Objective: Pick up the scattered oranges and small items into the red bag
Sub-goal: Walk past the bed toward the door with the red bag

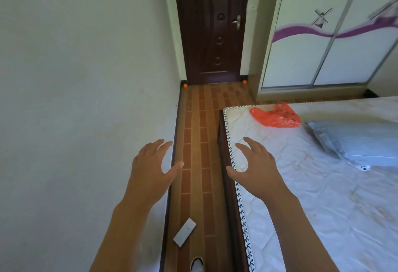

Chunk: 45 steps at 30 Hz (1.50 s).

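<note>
A narrow strip of brick-patterned floor (200, 142) runs between a pale wall (86, 99) on the left and a bed on the right, ending at a dark wooden door (212, 30) with a metal handle (237, 21). Two oranges lie at the foot of that door, well apart: one orange (184, 85) in the left corner against the wall, the other orange (244, 82) at the right corner beside the door frame. Nearer, a small grey-white box (184, 232) lies flat on the floor, tilted, close to the wall's dark skirting. The toe of a slipper (196, 264) shows at the bottom edge. The bed's mattress (312, 196), quilted white with a stitched border, has a dark side rail (231, 217) along the aisle. The red bag (275, 115), crumpled thin plastic with its handles up, rests on the mattress near the far corner. Just beside it to the right lies a grey pillow (353, 140); a small white item with dark dots (364, 167) lies at the pillow's near edge. Beyond the bed stands a sliding wardrobe (333, 34) printed with a windmill, a purple band and the words "The Lavender Sea". The left hand (153, 168) is raised over the wall-side edge of the aisle, fingers spread and relaxed, holding nothing. The right hand (256, 168) hovers above the mattress border, likewise spread wide and empty.
</note>
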Available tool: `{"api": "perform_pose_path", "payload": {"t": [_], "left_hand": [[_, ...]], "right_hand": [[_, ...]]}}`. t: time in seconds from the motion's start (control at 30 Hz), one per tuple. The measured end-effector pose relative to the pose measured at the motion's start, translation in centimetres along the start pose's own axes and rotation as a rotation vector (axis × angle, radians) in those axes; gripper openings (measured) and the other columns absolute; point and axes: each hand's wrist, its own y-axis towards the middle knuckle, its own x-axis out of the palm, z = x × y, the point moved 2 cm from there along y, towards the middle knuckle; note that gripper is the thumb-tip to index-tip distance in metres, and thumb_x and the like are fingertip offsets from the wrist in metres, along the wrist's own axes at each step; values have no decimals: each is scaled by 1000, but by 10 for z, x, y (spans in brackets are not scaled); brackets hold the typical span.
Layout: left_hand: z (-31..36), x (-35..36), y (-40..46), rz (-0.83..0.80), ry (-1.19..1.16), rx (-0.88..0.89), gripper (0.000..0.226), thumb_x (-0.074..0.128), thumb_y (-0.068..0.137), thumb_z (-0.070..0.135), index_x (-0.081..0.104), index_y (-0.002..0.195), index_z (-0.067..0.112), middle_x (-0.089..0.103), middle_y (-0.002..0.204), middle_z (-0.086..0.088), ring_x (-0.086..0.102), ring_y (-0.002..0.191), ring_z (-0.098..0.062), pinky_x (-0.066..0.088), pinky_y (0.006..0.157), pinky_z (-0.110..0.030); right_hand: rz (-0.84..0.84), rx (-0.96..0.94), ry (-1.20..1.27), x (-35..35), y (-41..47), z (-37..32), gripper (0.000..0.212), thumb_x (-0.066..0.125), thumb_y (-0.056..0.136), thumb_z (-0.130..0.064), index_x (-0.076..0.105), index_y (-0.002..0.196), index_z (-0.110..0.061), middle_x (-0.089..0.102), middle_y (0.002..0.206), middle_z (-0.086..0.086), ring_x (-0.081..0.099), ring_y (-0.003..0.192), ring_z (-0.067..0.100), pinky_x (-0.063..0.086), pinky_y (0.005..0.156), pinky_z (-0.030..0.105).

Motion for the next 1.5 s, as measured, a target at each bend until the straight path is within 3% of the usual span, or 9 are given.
{"api": "perform_pose_path", "payload": {"t": [0.13, 0.37, 0.6, 0.8, 1.27, 1.5], "left_hand": [[-17, 12, 48, 0, -13, 69, 98, 15, 79, 97, 41, 154, 40, 37, 165, 8, 31, 154, -21, 30, 123, -58], [-53, 15, 118, 19, -19, 155, 87, 22, 87, 89, 48, 151, 36, 44, 161, 4, 38, 151, -26, 34, 120, -60], [-82, 23, 170, 29, -23, 103, 94, 19, 84, 93, 48, 151, 35, 43, 162, 2, 36, 152, -28, 33, 120, -61], [-63, 41, 217, 12, -53, 129, 85, 31, 86, 86, 48, 151, 34, 44, 162, 2, 36, 152, -28, 33, 121, -59], [16, 81, 402, 31, 12, 116, 94, 17, 83, 92, 46, 152, 35, 42, 162, 4, 35, 152, -24, 33, 121, -58], [42, 91, 460, -4, 104, 111, 83, 29, 87, 81, 46, 153, 33, 41, 162, 3, 33, 152, -25, 33, 121, -58]], "right_hand": [[32, 0, -69, 0, 38, -4, 84, 38, 78, -75, 43, 152, -36, 27, 168, -9, 22, 156, 21, 25, 124, 56], [99, -19, -114, 13, 98, -12, 74, 48, 83, -69, 47, 149, -35, 29, 165, -11, 27, 153, 19, 26, 124, 51], [86, 0, -123, 24, 144, -17, 74, 44, 83, -70, 46, 149, -36, 29, 166, -10, 27, 153, 19, 26, 124, 51], [100, 8, -95, 24, 199, -10, 75, 43, 83, -69, 47, 149, -35, 29, 166, -9, 25, 154, 18, 25, 125, 50], [119, 36, 46, -10, 381, 61, 84, 36, 79, -73, 46, 152, -32, 30, 167, -8, 21, 156, 19, 24, 125, 51], [73, 45, 143, -16, 453, 83, 70, 51, 88, -63, 44, 152, -35, 27, 168, -10, 17, 157, 21, 21, 126, 53]]}}
